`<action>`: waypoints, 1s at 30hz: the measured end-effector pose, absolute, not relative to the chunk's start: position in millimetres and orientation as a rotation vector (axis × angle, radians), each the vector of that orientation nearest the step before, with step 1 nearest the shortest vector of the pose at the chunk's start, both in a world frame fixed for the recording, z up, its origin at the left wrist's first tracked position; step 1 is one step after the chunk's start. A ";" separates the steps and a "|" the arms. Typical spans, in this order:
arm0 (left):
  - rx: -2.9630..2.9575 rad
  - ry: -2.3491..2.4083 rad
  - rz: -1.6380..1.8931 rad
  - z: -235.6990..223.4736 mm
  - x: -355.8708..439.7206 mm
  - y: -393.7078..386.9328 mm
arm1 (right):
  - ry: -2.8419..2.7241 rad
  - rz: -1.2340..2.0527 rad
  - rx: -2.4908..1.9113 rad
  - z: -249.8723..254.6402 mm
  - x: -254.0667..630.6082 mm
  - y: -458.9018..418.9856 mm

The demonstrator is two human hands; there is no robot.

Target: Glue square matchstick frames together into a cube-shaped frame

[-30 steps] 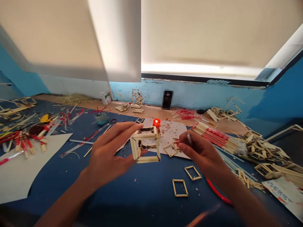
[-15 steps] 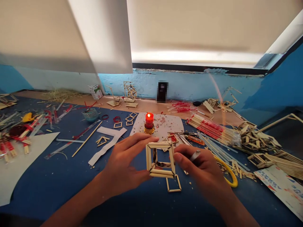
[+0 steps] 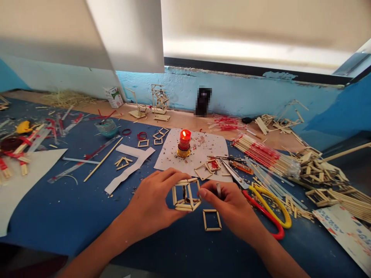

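My left hand (image 3: 155,199) grips a small cube frame (image 3: 182,208) of short wooden sticks between thumb and fingers. Dark marks show on some of its inner sticks. My right hand (image 3: 228,202) is closed, its thumb and fingertips pinching the cube's right edge. A silvery piece (image 3: 218,190) shows at its curled fingers; I cannot tell if it is a ring. Just below the hands, a flat stick square (image 3: 212,230) lies on the blue table cover (image 3: 95,220). Scissors (image 3: 262,210) with red and yellow handles lie partly behind my right hand.
A lit red candle (image 3: 185,141) stands on crumb-strewn white paper (image 3: 171,154) beyond my hands. An orange cutter (image 3: 240,167) lies right of it, near bundled sticks (image 3: 257,152). A glass bowl (image 3: 106,128) and a white paper strip (image 3: 130,170) are on the left.
My right hand has come left from beside the cube to its right edge. The cube has turned to show another side. The view has shifted, revealing more of the candle and scissors.
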State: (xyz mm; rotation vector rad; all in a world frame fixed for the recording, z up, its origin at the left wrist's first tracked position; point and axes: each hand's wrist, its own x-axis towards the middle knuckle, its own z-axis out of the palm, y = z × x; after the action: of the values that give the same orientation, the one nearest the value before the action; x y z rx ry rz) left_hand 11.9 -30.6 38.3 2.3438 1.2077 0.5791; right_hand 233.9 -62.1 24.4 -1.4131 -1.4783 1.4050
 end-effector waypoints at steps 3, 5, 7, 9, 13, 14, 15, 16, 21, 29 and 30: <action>2.303 1.249 0.585 31.9 5.4 -31.3 | -1.517 1.230 -1.535 23.5 250.3 -67.2; 2.203 1.294 0.584 25.3 -0.2 -34.7 | -1.531 1.049 -1.695 22.5 272.9 -70.9; 2.085 1.363 0.574 16.9 -4.3 -40.7 | -1.614 0.859 -1.874 20.7 298.3 -73.9; 2.013 1.424 0.564 7.6 -5.6 -47.3 | -1.781 0.770 -1.870 18.3 318.8 -76.4; 2.116 1.425 0.556 -9.1 -4.8 -54.2 | -1.968 0.720 -1.845 13.7 338.2 -81.1; 2.179 1.422 0.555 -12.4 -5.5 -54.1 | -1.967 0.694 -1.892 13.4 340.9 -81.7; 2.244 1.424 0.550 -15.3 -6.8 -53.6 | -1.947 0.658 -1.949 13.8 343.7 -81.7; 2.302 1.433 0.542 -17.8 -8.8 -52.9 | -1.916 0.613 -1.997 14.9 346.9 -80.9; 2.369 1.477 0.515 -28.1 -21.6 -52.1 | -1.881 0.421 -1.953 26.1 364.7 -56.1; 2.152 1.504 0.554 -29.6 -30.8 -58.7 | -2.045 0.330 -1.935 13.1 386.7 21.5; 2.147 1.498 0.546 -28.7 -31.6 -59.7 | -2.042 0.329 -1.947 10.1 389.4 26.8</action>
State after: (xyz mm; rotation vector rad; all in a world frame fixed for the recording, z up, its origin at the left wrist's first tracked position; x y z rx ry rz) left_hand -31.6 -59.7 -28.7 2.1467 1.4981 0.5459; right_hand 389.4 26.8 10.1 -1.9474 -2.0421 0.3292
